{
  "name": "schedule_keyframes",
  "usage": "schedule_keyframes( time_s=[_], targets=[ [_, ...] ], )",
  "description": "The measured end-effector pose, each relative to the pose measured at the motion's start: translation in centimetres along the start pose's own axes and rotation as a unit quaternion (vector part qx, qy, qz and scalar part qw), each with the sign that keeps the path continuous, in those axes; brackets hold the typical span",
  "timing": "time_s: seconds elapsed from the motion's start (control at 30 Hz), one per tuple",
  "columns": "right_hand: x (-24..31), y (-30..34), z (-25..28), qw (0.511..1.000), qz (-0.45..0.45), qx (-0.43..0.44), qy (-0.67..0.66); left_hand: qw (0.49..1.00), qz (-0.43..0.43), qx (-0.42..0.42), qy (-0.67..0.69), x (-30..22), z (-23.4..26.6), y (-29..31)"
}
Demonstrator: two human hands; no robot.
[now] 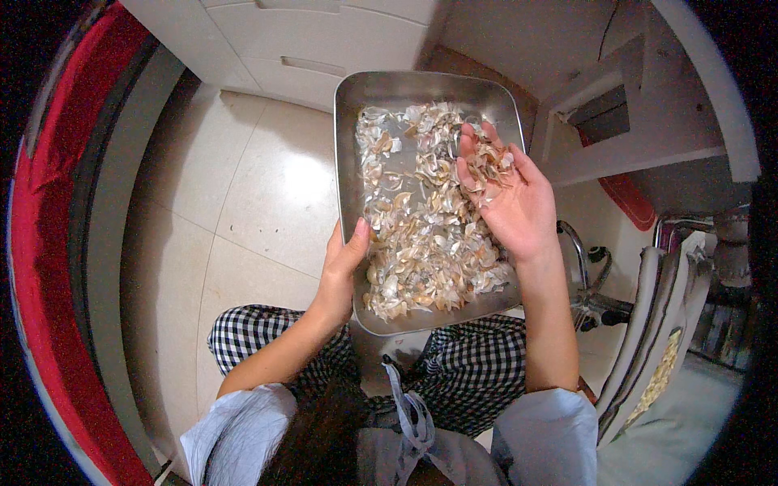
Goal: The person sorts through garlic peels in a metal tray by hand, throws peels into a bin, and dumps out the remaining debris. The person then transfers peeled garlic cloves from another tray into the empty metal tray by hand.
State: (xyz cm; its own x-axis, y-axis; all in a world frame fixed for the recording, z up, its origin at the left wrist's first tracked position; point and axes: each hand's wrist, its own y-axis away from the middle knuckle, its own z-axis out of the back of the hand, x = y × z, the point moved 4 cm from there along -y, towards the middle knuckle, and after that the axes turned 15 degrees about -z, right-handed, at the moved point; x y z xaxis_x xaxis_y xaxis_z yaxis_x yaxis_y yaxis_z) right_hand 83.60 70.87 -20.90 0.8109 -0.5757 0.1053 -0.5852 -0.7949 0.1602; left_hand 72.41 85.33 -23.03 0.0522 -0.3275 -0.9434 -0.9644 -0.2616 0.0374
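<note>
A deep rectangular metal tray (347,146) rests over my knees, tilted in front of me. Pale, papery flakes that look like garlic skins (438,251) cover much of its bottom, with bare metal showing in patches toward the far left. My left hand (344,255) grips the tray's left wall, its thumb over the rim and its fingers hidden behind. Above the right half of the tray, my right hand (515,202) is turned palm up. Its fingers are slightly curled around a small heap of flakes (488,162).
White drawers (308,40) stand beyond the tray. At left runs a red-covered edge (49,202). A chair's metal base (592,275) sits close on the right, beside a pale container (660,381) with small cream pieces in it. Tiled floor (259,186) lies left of the tray.
</note>
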Motion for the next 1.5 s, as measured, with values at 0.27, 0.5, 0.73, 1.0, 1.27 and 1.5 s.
schedule_keyframes(
  time_s=[0.27, 0.5, 0.73, 1.0, 1.27, 1.5],
  targets=[
    [0.0, 0.6, -1.2, 0.998, -0.005, 0.058, 0.021, 0.998, -0.008, -0.059, -0.009, -1.1, 2.4, -1.0],
    [3.2, 2.4, 0.3, 0.979, 0.126, -0.055, 0.148, 0.987, -0.084, -0.135, 0.005, -1.7, 5.6, -1.6],
    [4.7, 2.5, 4.5, 0.476, 0.229, -0.372, 0.764, 0.986, -0.06, -0.155, -0.014, -1.7, 5.4, -1.5],
    [-2.7, 0.8, -1.7, 0.444, 0.232, -0.207, 0.84, 0.993, -0.084, -0.074, -0.034, -1.2, 3.7, -2.1],
    [-3.2, 0.1, -2.4, 0.312, 0.28, -0.242, 0.875, 0.993, -0.082, -0.077, 0.03, -2.8, 3.0, -1.9],
    [-2.8, 0.6, -2.2, 0.318, 0.226, -0.282, 0.876, 0.988, -0.112, -0.102, 0.003, -2.1, 3.0, -2.0]
  ],
)
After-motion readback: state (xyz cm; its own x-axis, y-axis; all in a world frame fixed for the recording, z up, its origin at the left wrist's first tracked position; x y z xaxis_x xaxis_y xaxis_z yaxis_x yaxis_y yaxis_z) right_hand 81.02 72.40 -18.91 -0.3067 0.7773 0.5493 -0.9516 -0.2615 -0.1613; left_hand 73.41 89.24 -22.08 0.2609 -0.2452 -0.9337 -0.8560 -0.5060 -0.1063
